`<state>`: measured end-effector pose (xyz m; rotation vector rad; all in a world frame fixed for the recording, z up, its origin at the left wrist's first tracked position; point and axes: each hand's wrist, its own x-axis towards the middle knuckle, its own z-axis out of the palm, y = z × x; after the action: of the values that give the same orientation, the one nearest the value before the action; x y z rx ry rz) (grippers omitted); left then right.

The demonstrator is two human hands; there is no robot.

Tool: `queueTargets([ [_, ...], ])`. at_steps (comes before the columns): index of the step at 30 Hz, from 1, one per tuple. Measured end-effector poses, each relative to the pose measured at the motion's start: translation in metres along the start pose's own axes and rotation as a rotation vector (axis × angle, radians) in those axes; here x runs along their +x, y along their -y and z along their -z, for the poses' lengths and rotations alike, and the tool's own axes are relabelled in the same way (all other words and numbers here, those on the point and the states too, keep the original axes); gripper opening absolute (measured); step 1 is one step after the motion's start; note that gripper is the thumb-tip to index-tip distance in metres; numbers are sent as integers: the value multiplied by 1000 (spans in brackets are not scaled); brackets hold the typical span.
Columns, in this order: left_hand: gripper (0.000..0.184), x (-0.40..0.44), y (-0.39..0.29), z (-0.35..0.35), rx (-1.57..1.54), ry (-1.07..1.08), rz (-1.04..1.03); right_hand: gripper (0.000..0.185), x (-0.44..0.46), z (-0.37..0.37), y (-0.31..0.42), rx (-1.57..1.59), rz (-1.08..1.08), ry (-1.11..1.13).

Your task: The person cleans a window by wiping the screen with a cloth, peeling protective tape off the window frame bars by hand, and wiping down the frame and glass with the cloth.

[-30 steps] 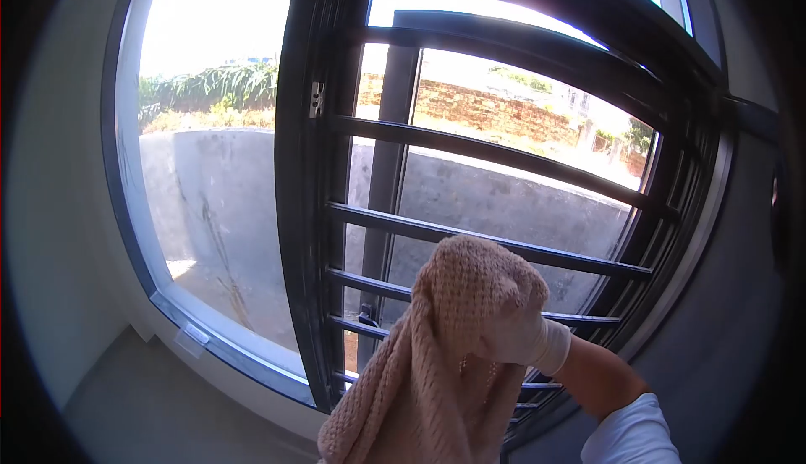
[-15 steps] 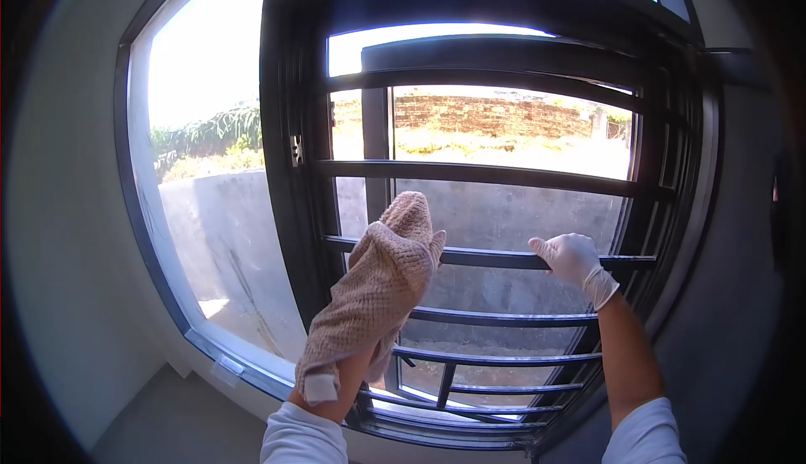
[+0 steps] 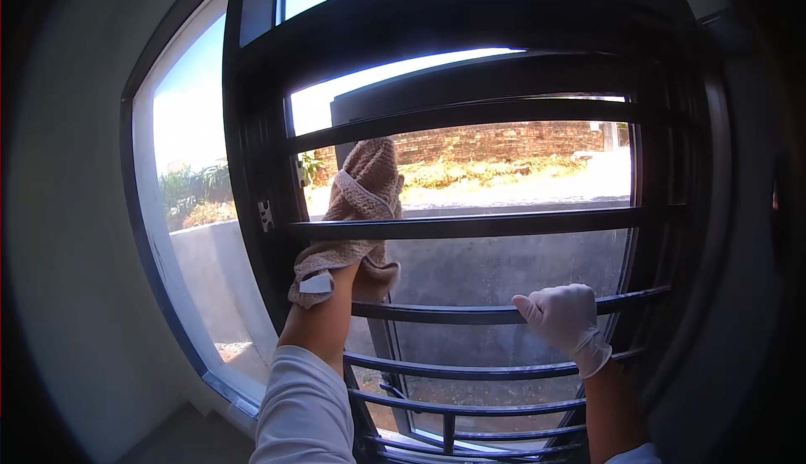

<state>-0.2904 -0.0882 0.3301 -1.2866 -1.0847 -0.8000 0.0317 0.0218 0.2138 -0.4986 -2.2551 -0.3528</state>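
A brown textured towel [image 3: 363, 195] with a white tag covers my left hand, so its fingers are hidden; the bare forearm [image 3: 323, 317] shows below. That hand reaches between the bars, and a dark horizontal bar [image 3: 495, 225] passes in front of the towel. The towel's upper end is against or close to the dark upright edge of the window sash [image 3: 340, 115] outside; contact is unclear. In a white glove, my right hand [image 3: 561, 313] is closed around a lower window bar [image 3: 453, 314] near its right end.
A dark window frame [image 3: 252, 145] surrounds the grille, with a metal latch plate [image 3: 266, 215] on its left upright. More bars [image 3: 470, 372] run below. Left of it is a glass pane [image 3: 193, 128]. Outside stand a grey wall [image 3: 495, 271] and a brick wall [image 3: 487, 141].
My left hand has moved up with the towel and now reaches behind a higher bar. The right hand keeps its hold on the same bar. The view has tilted upward.
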Motion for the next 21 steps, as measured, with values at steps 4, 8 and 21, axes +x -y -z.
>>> queueTargets([
  [4,36,26,-1,-6,-636,60,548,59,0,-3,-1,21,27,-86],
  [8,60,12,57,-51,232,-313,629,57,0,-8,-3,30,66,-142],
  [21,44,74,11,-84,130,-249,34,55,2,-3,-1,30,95,-109],
])
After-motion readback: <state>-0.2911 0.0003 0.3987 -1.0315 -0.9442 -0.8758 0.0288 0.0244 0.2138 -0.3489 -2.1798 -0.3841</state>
